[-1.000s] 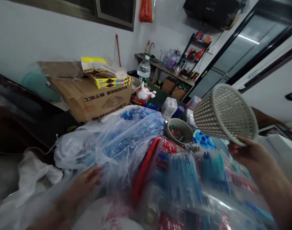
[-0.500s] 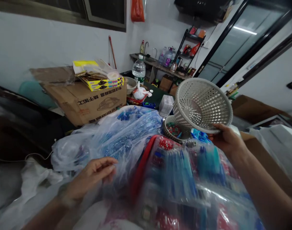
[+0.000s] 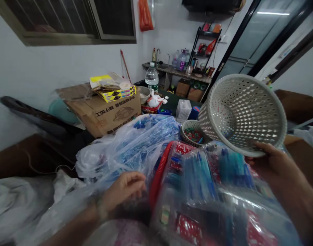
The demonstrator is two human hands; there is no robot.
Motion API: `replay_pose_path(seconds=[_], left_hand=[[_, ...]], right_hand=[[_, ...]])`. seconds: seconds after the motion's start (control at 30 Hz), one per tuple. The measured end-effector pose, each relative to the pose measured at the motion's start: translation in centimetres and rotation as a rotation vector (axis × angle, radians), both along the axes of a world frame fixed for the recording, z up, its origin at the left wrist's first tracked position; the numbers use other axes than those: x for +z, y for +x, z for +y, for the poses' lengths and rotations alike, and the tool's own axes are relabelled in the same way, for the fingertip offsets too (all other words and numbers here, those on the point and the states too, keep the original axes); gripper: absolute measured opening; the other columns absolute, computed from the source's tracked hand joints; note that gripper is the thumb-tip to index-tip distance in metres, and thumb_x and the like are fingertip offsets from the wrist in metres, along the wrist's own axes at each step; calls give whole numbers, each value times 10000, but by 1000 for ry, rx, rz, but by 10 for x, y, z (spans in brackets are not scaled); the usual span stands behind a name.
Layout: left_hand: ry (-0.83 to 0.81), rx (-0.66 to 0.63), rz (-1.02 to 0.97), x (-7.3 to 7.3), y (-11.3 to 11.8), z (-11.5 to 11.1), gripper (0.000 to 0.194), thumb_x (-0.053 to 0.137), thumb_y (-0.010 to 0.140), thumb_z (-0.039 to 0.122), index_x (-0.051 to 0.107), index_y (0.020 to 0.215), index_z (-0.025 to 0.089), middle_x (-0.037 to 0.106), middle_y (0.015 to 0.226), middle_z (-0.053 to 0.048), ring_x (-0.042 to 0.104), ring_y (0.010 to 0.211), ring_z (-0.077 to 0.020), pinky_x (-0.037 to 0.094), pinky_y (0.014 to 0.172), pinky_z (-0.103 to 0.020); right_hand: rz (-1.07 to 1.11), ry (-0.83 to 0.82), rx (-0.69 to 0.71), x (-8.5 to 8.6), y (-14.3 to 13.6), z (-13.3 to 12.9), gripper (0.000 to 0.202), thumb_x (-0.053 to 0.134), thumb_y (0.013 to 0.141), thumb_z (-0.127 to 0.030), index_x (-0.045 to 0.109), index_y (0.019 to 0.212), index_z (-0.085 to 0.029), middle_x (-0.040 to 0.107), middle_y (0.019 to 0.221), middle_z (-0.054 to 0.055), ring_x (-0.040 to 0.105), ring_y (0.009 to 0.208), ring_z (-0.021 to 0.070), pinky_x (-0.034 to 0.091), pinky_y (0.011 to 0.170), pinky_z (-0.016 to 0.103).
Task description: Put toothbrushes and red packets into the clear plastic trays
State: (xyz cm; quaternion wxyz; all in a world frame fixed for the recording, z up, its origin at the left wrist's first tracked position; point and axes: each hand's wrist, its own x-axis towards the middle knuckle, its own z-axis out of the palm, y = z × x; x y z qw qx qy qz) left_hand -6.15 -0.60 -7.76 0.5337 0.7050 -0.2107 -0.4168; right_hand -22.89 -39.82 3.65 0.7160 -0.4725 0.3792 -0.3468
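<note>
My right hand grips the lower rim of a grey perforated plastic basket, which is tilted with its mouth toward me; no contents can be made out inside. My left hand hovers over clear plastic, fingers loosely curved and apart, holding nothing. Between the hands lie clear packs with blue sticks and red dotted pieces, one edged by a red zipper. Behind them stands a smaller round basket with small red and green items. Blue-tinted plastic bags are heaped left of the packs.
A cardboard box with yellow packets on top stands back left. A water bottle, a knotted white bag and a clear plastic container are behind the heap. White sacks lie at left.
The view has shifted. The large basket in my right hand now appears nearer and further right, and my left hand appears further right, still holding nothing.
</note>
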Motion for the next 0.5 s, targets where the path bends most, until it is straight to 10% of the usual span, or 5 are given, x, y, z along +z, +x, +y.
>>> replay_pose_path(seconds=[0.3, 0.5], left_hand=[[-579, -33, 213, 46, 60, -61, 608, 683, 761, 402, 466, 1302, 227, 496, 1317, -142, 609, 1005, -271, 531, 711, -333], [-646, -41, 362, 52, 111, -51, 459, 583, 825, 427, 549, 1224, 203, 626, 1119, -117, 634, 889, -249, 542, 670, -339]], right_hand=[[185, -215, -92, 12, 11, 73, 219, 758, 481, -223, 643, 659, -165, 602, 589, 24, 510, 370, 146, 426, 266, 248], [346, -243, 157, -7, 83, 143, 223, 723, 592, -357, 596, 584, -174, 536, 494, 6, 473, 370, 135, 384, 295, 244]])
